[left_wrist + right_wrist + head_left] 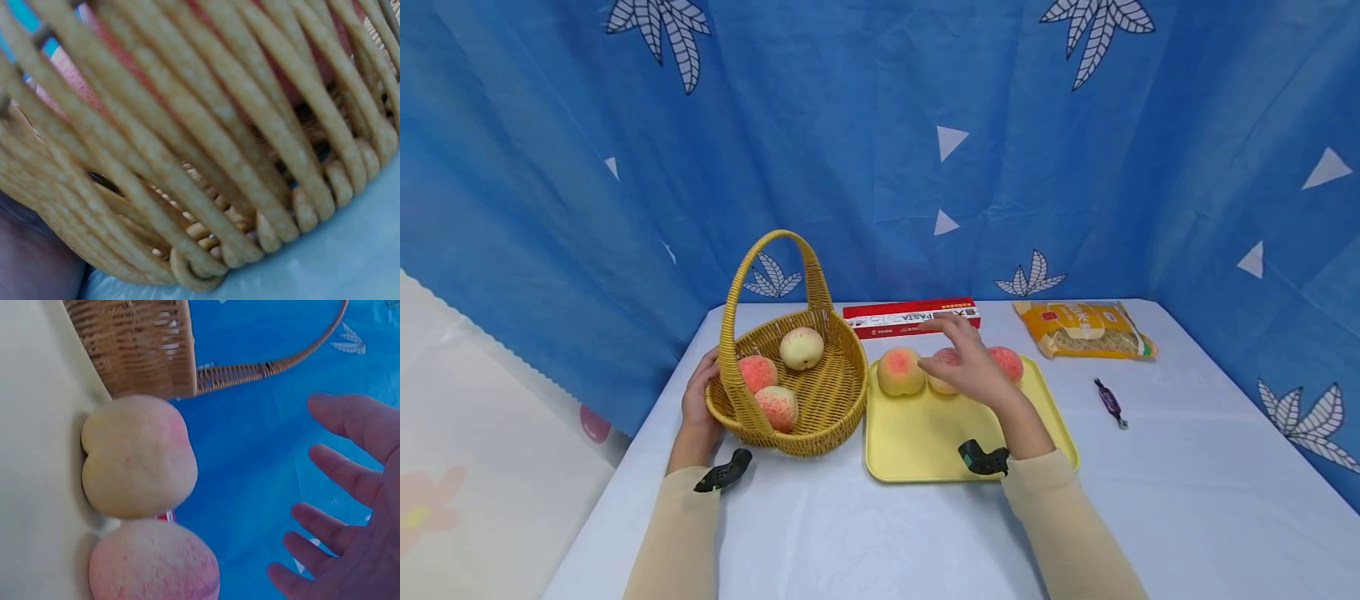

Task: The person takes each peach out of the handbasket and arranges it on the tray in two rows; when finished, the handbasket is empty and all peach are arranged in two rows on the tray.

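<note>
A yellow wicker basket [822,417] with a tall arched handle stands on the left, with three peaches inside, one of them a pale peach [802,347]. My left hand [699,407] holds the basket's left side; the left wrist view shows the woven wall [206,137] close up. Over the yellow tray [925,442] is my right hand [967,367], fingers apart and holding nothing. A row of three peaches lies along the tray's far side: a yellow-pink peach [901,372], a speckled peach [154,562] partly behind my hand, and a redder peach [1007,364].
Behind the tray lies a red pasta box [910,318]. An orange food packet [1086,330] lies at the back right, with a purple wrapped candy [1109,402] nearer. A blue patterned curtain [872,150] hangs behind the white-covered table [850,542].
</note>
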Motion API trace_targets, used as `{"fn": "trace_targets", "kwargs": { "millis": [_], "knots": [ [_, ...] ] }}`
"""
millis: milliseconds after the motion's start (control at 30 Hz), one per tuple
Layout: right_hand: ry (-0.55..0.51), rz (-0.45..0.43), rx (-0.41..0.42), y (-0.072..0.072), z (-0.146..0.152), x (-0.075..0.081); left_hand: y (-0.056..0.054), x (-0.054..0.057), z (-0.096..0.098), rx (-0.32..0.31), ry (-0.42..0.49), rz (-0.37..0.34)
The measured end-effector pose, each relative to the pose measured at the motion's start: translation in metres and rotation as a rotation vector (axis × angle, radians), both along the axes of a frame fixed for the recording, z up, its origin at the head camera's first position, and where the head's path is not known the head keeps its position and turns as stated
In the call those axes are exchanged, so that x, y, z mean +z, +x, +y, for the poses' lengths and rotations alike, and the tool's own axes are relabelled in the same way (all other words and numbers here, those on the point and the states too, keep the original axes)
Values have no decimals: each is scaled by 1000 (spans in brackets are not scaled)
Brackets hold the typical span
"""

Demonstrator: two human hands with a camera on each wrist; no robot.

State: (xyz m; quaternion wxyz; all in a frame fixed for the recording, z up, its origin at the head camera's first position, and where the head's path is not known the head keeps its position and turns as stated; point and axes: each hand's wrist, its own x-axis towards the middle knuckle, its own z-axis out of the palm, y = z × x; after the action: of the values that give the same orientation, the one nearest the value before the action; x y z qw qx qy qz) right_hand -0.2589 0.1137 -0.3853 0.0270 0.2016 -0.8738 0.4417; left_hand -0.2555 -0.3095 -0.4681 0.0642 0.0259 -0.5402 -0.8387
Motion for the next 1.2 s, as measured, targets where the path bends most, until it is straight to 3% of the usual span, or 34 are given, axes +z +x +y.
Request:
{"fn": "trace_targets", "kwargs": {
  "millis": [233, 633, 900, 1200],
  "knots": [
    [-50, -5, 66, 5, -21, -1, 0, 1, 0, -5, 1, 22],
    [-102, 59, 186, 5, -55, -6, -2, 1, -1, -4, -7, -8],
    [-51, 101, 267, 10, -88, -17, -2, 1, -1, -12, -3, 23],
    [-102, -21, 386, 15, -120, -18, -1, -1, -1, -11, 15, 24]
  ]
}}
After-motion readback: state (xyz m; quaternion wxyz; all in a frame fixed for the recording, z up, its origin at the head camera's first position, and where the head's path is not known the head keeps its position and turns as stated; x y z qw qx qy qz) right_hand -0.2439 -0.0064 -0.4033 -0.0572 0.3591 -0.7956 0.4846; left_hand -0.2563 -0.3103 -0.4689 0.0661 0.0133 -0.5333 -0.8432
